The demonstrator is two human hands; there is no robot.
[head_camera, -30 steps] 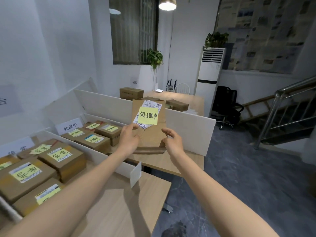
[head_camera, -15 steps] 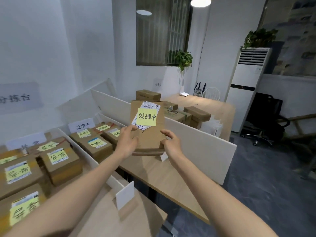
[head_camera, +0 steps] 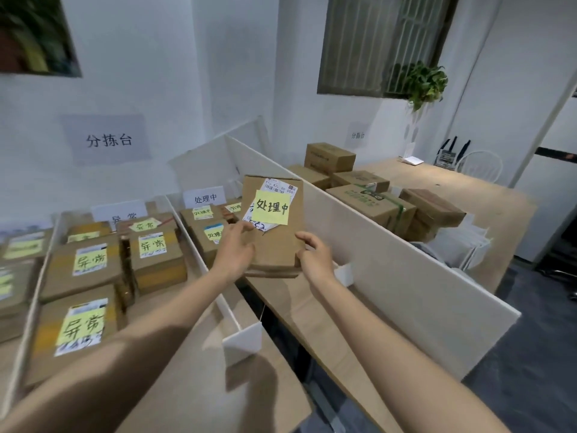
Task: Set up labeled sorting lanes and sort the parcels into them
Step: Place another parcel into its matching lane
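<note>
The left hand [head_camera: 234, 251] grips the lower left edge of a flat brown parcel [head_camera: 274, 245], thumb laid on its front face. The right hand [head_camera: 315, 254] has its fingers curled round the lower right corner. Both are clamped on it. The parcel stands nearly upright in the air, face toward the camera, with a yellow note [head_camera: 271, 207] reading 处理中 stuck over its white shipping label [head_camera: 282, 188].

It hangs over the near stretch of the 处理中 lane, between the low white divider [head_camera: 231, 314] on the left and the tall white partition [head_camera: 390, 260] on the right. Bare bench [head_camera: 299, 310] shows below the parcel, with room between those two edges. The lane's far end is filled by noted parcels [head_camera: 206, 232] in front of the lane card [head_camera: 204, 197].

Left of the divider, the 异常 lane is crowded with boxes [head_camera: 156, 254] under its own card [head_camera: 120, 214]. Beyond the partition, unsorted cartons [head_camera: 371, 204] are stacked on a far bench [head_camera: 468, 195]. A wall sign [head_camera: 107, 140] reads 分拣台.

Against half a second ago, the grip is the same on both sides. The view has swung left, so the wall sign is now fully seen. The parcel overlaps the 处理中 lane's parcels more closely than before.
</note>
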